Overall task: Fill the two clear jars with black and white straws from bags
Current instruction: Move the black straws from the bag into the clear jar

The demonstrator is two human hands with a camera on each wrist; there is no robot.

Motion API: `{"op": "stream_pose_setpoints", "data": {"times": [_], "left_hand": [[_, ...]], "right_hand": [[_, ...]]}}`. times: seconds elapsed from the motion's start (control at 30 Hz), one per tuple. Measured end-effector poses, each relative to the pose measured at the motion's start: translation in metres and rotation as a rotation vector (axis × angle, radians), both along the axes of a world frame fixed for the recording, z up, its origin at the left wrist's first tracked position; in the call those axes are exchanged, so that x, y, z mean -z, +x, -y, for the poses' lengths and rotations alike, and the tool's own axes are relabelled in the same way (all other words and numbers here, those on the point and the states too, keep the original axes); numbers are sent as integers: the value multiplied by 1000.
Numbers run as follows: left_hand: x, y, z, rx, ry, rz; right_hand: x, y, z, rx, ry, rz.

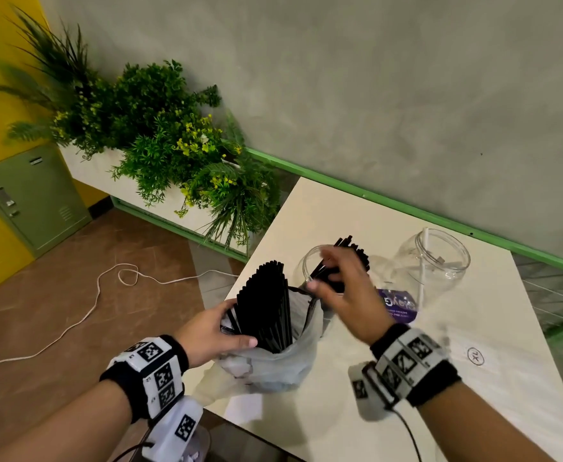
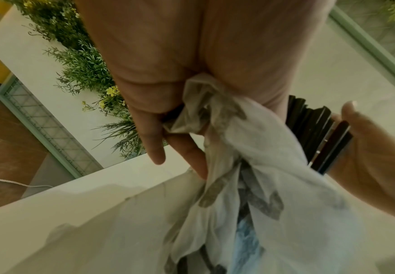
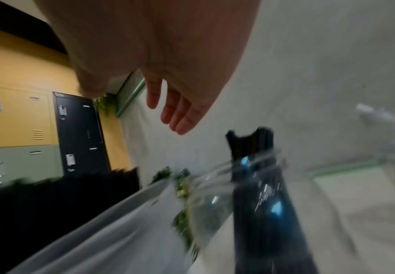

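My left hand (image 1: 213,331) grips the neck of a thin white plastic bag (image 1: 273,365) together with the bundle of black straws (image 1: 267,301) standing in it. The left wrist view shows the fingers (image 2: 158,74) bunching the bag (image 2: 262,166) and the thumb round the straws (image 2: 320,133). My right hand (image 1: 343,288) hovers blurred over the near clear jar (image 1: 306,265). Its fingers (image 3: 175,103) are straight and hold nothing. Black straws (image 1: 356,248) lean in that jar (image 3: 215,194). The far clear jar (image 1: 436,261) holds a white straw (image 1: 425,241).
A purple packet (image 1: 400,305) lies between the jars on the white table (image 1: 440,395). A green-trimmed wall runs behind it. A planter of greenery (image 1: 160,128) stands left of the table, with a white cable (image 1: 83,315) on the floor and lockers (image 1: 30,195) beyond.
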State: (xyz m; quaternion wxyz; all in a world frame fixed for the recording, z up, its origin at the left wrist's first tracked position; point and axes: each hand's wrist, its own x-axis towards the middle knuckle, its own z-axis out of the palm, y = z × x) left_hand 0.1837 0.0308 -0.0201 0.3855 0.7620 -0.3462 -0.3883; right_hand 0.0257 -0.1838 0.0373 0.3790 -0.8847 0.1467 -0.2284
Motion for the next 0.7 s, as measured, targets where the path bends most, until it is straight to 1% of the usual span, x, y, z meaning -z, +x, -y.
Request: {"op": "stream_pose_setpoints", "data": {"times": [0.07, 0.1, 0.17, 0.23, 0.4, 0.5, 0.6, 0.7], "left_hand": [[0, -2, 0, -4, -8, -2], [0, -3, 0, -7, -18, 1], [1, -4, 0, -10, -22, 11], [0, -7, 0, -8, -28, 20], [1, -14, 2, -26, -51, -1], [0, -17, 1, -25, -57, -5], [-1, -18, 1, -18, -51, 6], [-2, -18, 1, -15, -40, 26]], "right_hand": [[16, -3, -26, -95, 153, -107], [25, -4, -33, -112, 188, -158], [39, -4, -41, -107, 203, -236], [45, -4, -46, -90, 196, -268], [48, -5, -53, -50, 77, -228], [47, -7, -56, 13, 62, -192], [46, -10, -59, 52, 131, -159], [46, -13, -56, 39, 232, -105]]}}
